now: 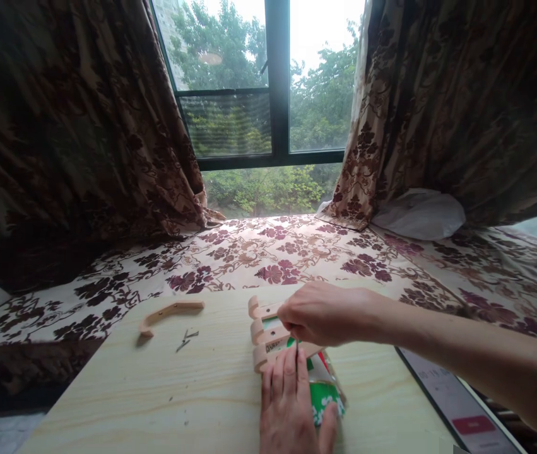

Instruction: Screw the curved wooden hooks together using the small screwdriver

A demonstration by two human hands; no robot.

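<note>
Wooden pieces (259, 332): three with curled ends lie side by side on the pale board (107, 384) in front of you, partly hidden by your hands.
Left hand (288, 403): palm down, fingers extended close together, fingertips on the nearest piece, thumb out over the packet; it grips nothing that you can see.
Right hand (313, 313): fingers curled into a fist above the pieces; whatever they close around is hidden, though something thin shows just below.
Packet (324, 397): green, red and white, glossy, partly beneath the pieces and your left hand.
Loose piece (173, 308): one more curled wooden part, apart, to the left.
Screws (187, 339): a few small, thin, dark things, probably screws, near the loose piece.
Slip risk: your fist sits right over your left fingertips, so a sudden slip could jab them.
Shift risk: the glossy packet underneath could slide or tilt, moving the pieces out of line.
Loss risk: a brush of your left arm could scatter the screws.
Writing on wood: dark lettering on the nearest piece, too small to read.
Packet print: white shapes on green; no brand is legible.
Phone (452, 394): faint digits and a red button, its label too blurred to read.
</note>
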